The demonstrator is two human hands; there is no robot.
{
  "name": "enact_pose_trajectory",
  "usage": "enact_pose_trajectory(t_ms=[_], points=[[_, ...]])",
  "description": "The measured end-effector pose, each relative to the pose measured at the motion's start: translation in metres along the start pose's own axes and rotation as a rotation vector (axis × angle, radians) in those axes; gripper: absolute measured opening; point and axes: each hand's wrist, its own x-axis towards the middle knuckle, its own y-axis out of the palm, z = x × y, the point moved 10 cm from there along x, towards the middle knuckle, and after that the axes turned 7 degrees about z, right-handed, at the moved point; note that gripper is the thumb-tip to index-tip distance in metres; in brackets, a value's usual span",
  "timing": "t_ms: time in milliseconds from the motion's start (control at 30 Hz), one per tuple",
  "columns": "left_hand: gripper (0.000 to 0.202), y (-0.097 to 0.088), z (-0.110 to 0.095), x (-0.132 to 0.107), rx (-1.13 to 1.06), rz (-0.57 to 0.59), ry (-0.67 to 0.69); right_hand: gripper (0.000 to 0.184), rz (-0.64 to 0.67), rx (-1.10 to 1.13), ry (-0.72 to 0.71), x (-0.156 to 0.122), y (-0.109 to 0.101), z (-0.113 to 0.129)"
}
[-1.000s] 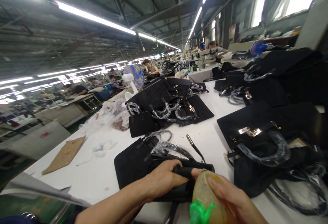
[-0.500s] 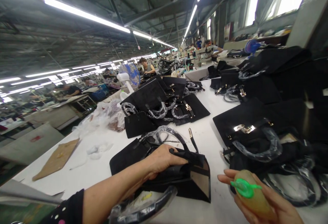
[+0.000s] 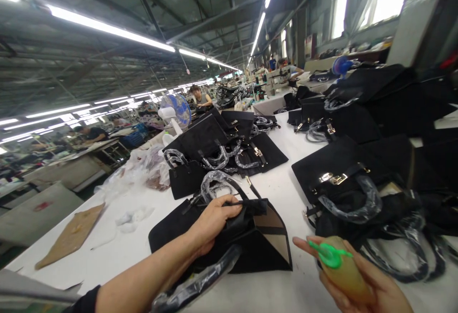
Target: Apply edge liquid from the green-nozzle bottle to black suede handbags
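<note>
In the head view, my left hand [image 3: 216,220] is closed on the top edge of a black handbag [image 3: 246,251], thumb on top. The bag lies on a white tabletop, and its beige inside shows at the right end. One plastic-wrapped handle [image 3: 203,277] of the bag lies toward me; another arches up on the far side. My right hand [image 3: 372,275] is wrapped round a yellowish glue bottle [image 3: 348,275] with a green nozzle cap, its index finger stretched out toward the bag. The nozzle points left, apart from the bag.
Black handbags with wrapped handles are heaped at the right [image 3: 336,179] and farther back [image 3: 200,136]. Clear plastic bags [image 3: 139,165], a brown board [image 3: 71,234] and white fluff lie at the left. A blue fan [image 3: 177,110] stands beyond, with people at other tables.
My left hand has drawn the bag's top edge slightly up and left. My right hand, with the bottle, has shifted a little left. The whole view has also moved slightly.
</note>
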Motion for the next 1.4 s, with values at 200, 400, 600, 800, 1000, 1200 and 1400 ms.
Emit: enact_pose_trajectory(t_ms=[200, 400, 600, 800, 1000, 1200, 1400], points=[[0.02, 0.004, -0.003, 0.001, 0.317, -0.003, 0.165, 0.037, 0.151, -0.074, 0.045, 0.031, 0.057, -0.017], [0.033, 0.008, -0.026, -0.006, 0.678, -0.115, 0.335, 0.028, 0.321, -0.03, 0.051, 0.045, 0.091, -0.027], [0.056, 0.013, -0.033, -0.009, 0.766, -0.128, 0.36, 0.045, 0.455, 0.043, 0.011, 0.038, 0.113, -0.027], [0.02, 0.022, -0.047, -0.02, 0.867, -0.09, 0.524, 0.048, 0.435, 0.004, -0.033, 0.04, 0.113, -0.021], [0.02, 0.011, -0.093, -0.033, 1.004, 0.167, 0.438, 0.04, 0.267, -0.083, -0.106, 0.028, 0.067, 0.012], [0.022, 0.028, -0.07, 0.003, 1.097, 0.575, 0.154, 0.043, -0.33, -0.059, -0.151, -0.004, -0.023, 0.027], [0.01, 0.073, 0.02, 0.068, 1.031, 0.729, 0.023, 0.068, -0.441, -0.427, -0.211, -0.034, -0.051, 0.045]])
